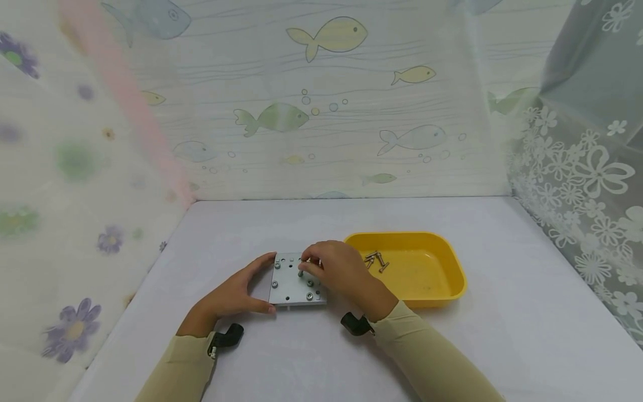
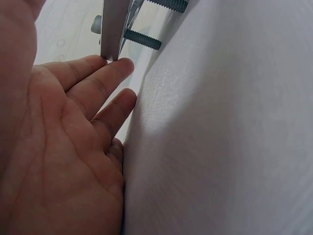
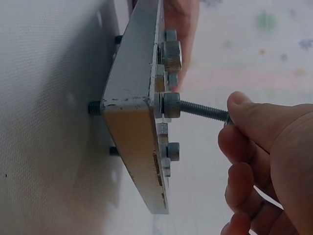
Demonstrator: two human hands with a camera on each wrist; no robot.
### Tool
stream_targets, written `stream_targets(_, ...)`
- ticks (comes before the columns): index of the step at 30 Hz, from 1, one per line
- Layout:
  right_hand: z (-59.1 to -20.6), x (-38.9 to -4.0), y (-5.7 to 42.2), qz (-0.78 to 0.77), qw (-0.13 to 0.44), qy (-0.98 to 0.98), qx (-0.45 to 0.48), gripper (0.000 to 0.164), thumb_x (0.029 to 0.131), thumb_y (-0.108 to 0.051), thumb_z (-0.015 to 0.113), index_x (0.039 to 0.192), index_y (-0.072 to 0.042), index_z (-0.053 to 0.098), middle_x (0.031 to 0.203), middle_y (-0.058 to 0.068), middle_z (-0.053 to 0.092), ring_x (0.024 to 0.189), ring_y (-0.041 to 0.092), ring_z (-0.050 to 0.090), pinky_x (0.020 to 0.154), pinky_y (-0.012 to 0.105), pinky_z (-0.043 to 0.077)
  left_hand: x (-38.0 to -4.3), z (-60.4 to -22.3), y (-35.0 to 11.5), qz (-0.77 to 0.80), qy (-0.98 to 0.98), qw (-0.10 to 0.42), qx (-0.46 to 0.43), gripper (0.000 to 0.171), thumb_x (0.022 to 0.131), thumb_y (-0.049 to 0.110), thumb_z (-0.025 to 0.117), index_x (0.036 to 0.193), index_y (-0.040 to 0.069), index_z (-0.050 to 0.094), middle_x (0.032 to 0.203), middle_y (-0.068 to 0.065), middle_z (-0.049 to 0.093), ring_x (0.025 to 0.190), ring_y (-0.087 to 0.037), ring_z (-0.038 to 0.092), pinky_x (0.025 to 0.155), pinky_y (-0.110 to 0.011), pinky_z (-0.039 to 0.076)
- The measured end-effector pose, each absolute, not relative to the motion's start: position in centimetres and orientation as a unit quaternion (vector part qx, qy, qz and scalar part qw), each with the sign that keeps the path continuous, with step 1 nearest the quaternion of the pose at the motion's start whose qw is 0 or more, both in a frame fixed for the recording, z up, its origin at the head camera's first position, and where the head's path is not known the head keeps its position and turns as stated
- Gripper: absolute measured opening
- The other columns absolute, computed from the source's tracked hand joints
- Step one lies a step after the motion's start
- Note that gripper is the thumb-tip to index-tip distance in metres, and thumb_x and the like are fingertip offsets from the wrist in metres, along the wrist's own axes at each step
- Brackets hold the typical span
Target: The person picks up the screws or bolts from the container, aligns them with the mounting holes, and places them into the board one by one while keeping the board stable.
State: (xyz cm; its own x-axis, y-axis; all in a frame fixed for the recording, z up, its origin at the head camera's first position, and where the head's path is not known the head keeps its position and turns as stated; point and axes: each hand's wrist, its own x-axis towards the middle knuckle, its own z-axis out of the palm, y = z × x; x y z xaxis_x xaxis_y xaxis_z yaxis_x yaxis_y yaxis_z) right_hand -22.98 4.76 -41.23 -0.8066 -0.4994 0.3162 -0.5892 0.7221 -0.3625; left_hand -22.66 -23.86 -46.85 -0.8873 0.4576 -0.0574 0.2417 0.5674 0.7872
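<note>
A silver metal plate (image 1: 291, 289) with holes and several socket-head bolts (image 1: 309, 296) in it lies flat to the eye in the head view. Threaded ends, such as this bolt shank (image 2: 142, 39), stick out beneath it. My left hand (image 1: 236, 293) spans the plate's left side, thumb at the near corner and fingertips at the far one. Between right thumb and forefinger I pinch the head of a bolt (image 3: 203, 110), its threaded shank pointing at the plate. Above the plate's right part is my right hand (image 1: 341, 271). Whether the shank's tip has entered a hole is hidden.
A yellow tray (image 1: 454, 273) stands right of the plate, behind my right wrist. Several loose bolts (image 1: 379, 261) lie in its left part. The white tabletop (image 1: 281, 357) meets patterned curtains (image 1: 331, 139) at the back and sides.
</note>
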Motion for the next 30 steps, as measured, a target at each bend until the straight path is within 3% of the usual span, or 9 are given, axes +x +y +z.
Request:
stream_targets(23, -41.9, -22.3, 3.9, 0.195, 0.086, -0.935, 0.283, 0.019, 0.096, -0.04, 0.074, 0.108, -0.026, 0.079, 0.073, -0.016, 0.06, 0.066, 0.004, 0.052, 0.06, 0.02, 0.043, -22.5, -46.8, -23.8, 0.418, 0.877, 0.131, 0.2, 0.126, 0.064, 0.048, 0.098, 0.165, 0.029, 0.025, 0.169, 0.006, 0.031, 0.16, -0.026, 0.018, 0.125, -0.064, 0.015)
stream_targets(30, -42.4, -22.5, 3.8, 0.174, 0.089, -0.938, 0.285, 0.018, 0.096, -0.041, 0.074, 0.109, -0.03, 0.079, 0.077, -0.017, 0.064, 0.07, 0.004, 0.053, 0.062, 0.019, 0.044, -22.5, -46.9, -23.7, 0.41, 0.882, 0.129, 0.195, 0.127, 0.063, 0.05, 0.097, 0.165, 0.03, 0.024, 0.17, 0.005, 0.028, 0.161, -0.028, 0.016, 0.125, -0.066, 0.015)
